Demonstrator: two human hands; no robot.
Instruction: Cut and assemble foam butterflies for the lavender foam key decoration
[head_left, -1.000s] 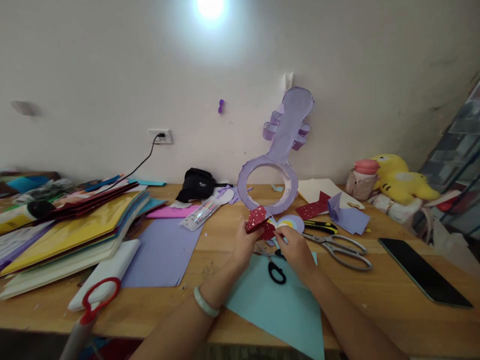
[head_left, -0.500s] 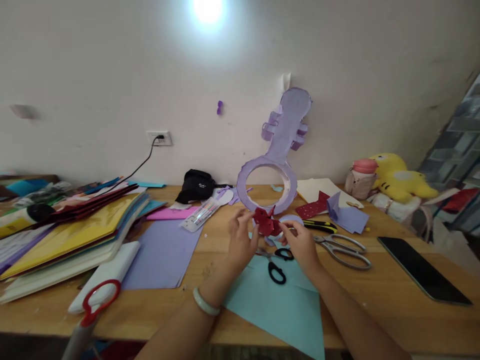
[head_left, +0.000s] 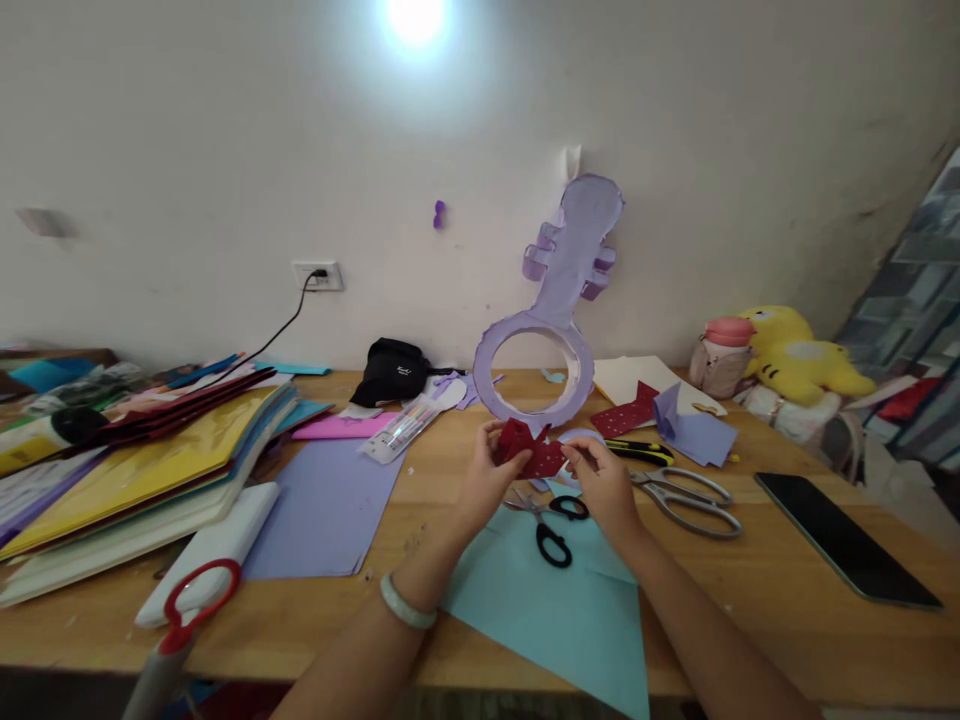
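Observation:
A dark red, white-dotted piece of folded paper (head_left: 534,455) is held above the table between both hands. My left hand (head_left: 489,478) is closed on its left side, thumb in front. The fingers of my right hand (head_left: 600,478) pinch its right edge. Below them, black-handled scissors (head_left: 553,530) lie on a light blue paper sheet (head_left: 547,610). Behind the hands, a purple paper-covered shape (head_left: 534,370) with a ring base and a long upper part leans on the wall. Grey metal-handled scissors (head_left: 694,500) rest right of my right hand.
A yellow-black utility knife (head_left: 641,453), red dotted paper (head_left: 626,410) and purple paper (head_left: 697,435) lie at right. A phone (head_left: 844,540) sits near the right edge. Purple sheets (head_left: 322,510), a paper stack (head_left: 172,470) and a red-handled tool (head_left: 184,625) are on the left.
My left hand has shifted slightly and its fingers now curl behind the red paper. The paper has turned, showing more of its dotted face. My right hand still pinches its right side.

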